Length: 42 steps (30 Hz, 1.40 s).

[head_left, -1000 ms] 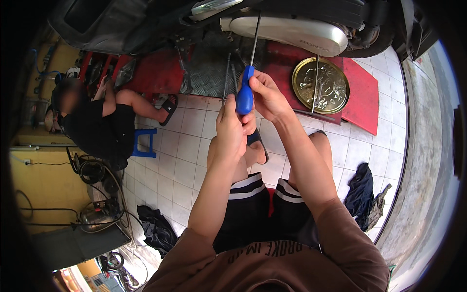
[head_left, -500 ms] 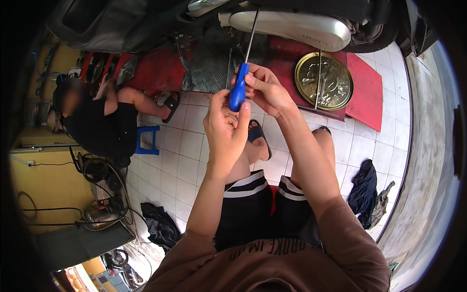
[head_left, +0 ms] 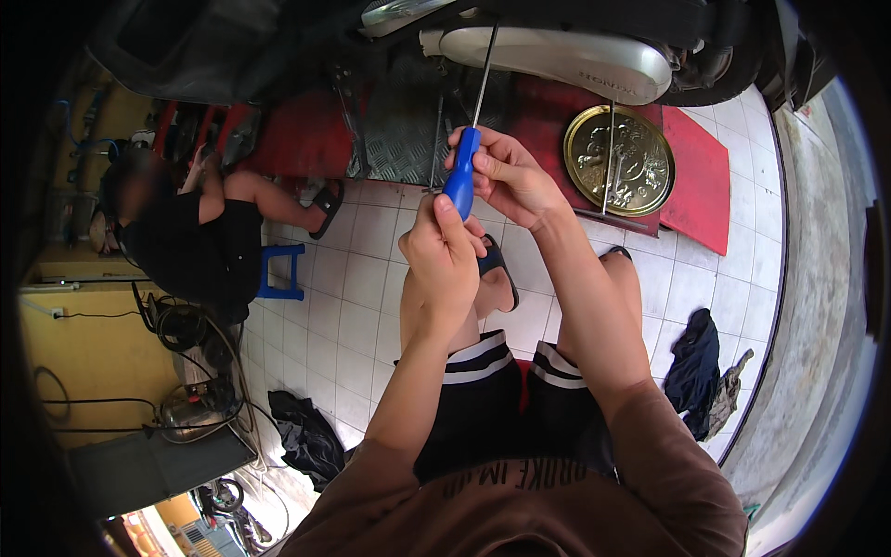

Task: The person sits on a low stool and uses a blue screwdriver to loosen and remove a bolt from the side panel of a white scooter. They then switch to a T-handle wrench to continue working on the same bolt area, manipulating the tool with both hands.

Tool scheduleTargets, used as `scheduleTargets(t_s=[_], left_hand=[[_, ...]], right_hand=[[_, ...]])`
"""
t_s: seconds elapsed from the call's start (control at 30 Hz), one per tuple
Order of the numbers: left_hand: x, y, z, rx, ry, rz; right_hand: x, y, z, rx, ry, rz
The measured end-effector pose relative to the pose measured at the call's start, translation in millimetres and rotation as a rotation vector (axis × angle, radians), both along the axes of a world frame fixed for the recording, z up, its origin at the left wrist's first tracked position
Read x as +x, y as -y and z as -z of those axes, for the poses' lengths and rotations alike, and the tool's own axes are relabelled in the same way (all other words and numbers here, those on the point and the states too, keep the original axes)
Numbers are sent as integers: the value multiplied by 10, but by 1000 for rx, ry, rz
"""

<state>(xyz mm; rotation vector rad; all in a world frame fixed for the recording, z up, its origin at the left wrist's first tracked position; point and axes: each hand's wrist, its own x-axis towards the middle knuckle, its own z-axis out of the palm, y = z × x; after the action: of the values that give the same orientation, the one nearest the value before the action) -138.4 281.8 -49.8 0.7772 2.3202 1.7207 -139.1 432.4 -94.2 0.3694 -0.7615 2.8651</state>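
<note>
Both my hands are on a screwdriver (head_left: 461, 176) with a blue handle and a long metal shaft that points up and away from me. My left hand (head_left: 445, 251) is closed round the butt of the handle, thumb pressed along it. Further up, near the collar, my right hand (head_left: 509, 174) grips the handle between thumb and fingers. The shaft's far end reaches the underside of a motorbike (head_left: 278, 46), beside its silver engine cover (head_left: 557, 60); the tip itself is hidden there.
A round gold-coloured tray (head_left: 580, 176) with small metal parts lies on the red lift platform (head_left: 694, 176). At the left a person (head_left: 186, 223) sits by a blue stool (head_left: 281, 272). Dark cloths (head_left: 694, 371) lie on the tiled floor, and an air compressor (head_left: 190, 408) stands lower left.
My left hand has turned and closed round the handle's butt, its thumb now lying over it. The screwdriver handle has shifted slightly right and toward me.
</note>
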Motion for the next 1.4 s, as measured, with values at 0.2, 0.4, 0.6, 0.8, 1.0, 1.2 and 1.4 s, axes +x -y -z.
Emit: scheduleTargets(t_s=[0.2,0.4,0.6,0.8,1.0,1.2,1.4], left_hand=[[17,-34,-157,-2,40,19],[88,65,-137,-128,-312,-113],[83,9,-90,-71,-243,-32],[47,-11,-156,279,620,31],[-8,17,-34,480,920,188],[36,1,-22,359,607,0],[64,23,51,73,-47,-17]], right_hand=[[-12,22,-20,38,52,66],[-74,83,-1,65,62,100],[-22,30,-22,-31,-18,-57],[-20,-97,88,9,-110,-165],[26,-31,-58,-12,-26,-82],[-27,-54,65,63,13,-24],[-71,-53,178,95,47,24]])
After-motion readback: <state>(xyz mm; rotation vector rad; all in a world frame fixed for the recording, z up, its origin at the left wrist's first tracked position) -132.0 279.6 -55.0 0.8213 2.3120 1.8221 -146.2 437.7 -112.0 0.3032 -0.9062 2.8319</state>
